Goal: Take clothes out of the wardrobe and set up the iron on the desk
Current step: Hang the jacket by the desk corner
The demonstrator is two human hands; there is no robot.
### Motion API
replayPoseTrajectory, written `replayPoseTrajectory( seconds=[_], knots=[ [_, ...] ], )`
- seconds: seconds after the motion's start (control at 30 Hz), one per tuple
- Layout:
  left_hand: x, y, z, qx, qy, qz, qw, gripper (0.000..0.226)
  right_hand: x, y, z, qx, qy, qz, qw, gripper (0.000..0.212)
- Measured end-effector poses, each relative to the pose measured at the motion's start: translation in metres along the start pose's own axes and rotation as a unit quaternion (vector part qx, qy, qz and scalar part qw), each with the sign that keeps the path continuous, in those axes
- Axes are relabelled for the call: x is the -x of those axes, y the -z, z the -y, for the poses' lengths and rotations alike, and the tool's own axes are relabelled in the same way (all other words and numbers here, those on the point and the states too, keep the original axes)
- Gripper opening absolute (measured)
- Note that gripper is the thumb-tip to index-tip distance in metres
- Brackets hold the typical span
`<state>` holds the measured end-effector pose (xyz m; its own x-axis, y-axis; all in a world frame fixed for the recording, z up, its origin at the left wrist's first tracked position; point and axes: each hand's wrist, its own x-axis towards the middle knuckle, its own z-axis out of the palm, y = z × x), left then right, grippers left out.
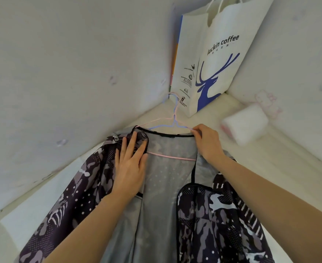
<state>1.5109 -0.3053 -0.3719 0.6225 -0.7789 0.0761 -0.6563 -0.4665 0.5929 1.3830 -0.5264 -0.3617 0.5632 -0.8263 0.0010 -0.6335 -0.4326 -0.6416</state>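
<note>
On the white surface by the corner, the camouflage jacket [103,179] is lying open and you're pressing your left hand [131,164] flat on its front panel while your right hand [206,143] is pinching the hanger [172,124] at the shoulder. Yank sideways and that wire could be snagging the collar.

Jacket [162,196] lies open on desk [19,221], w/ hanger [172,128] at its collar, hook toward back corner. Left hand [130,164] flat on jacket's left front; right hand [207,143] pinches hanger's right shoulder. Bag [213,59] stands in corner behind hanger. Roll [245,124] lies right of bag, near right wall.
</note>
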Motion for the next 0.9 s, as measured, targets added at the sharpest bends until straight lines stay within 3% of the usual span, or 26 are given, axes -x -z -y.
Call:
replayPoseTrajectory(
  seconds=[0.2, 0.37, 0.6, 0.9],
  knots=[
    [-0.026, -0.014, -0.002, -0.065, 0.026, 0.009, 0.998, 0.062, -0.019, -0.006, 0.0, 0.049, 0.0, 0.015, 0.999, 0.023],
    [-0.032, -0.029, -0.003, -0.139, 0.042, 0.059, 0.988, 0.071, -0.017, -0.009, -0.009, 0.141, 0.044, -0.001, 0.989, 0.026],
    [-0.028, -0.028, -0.006, -0.167, 0.046, 0.06, 0.983, 0.064, -0.014, -0.004, -0.006, 0.204, 0.056, 0.014, 0.977, 0.028],
    [0.01, -0.02, -0.025, -0.153, 0.06, 0.067, 0.984, 0.063, 0.034, 0.02, 0.0, 0.236, 0.093, 0.047, 0.966, 0.046]
  ],
)
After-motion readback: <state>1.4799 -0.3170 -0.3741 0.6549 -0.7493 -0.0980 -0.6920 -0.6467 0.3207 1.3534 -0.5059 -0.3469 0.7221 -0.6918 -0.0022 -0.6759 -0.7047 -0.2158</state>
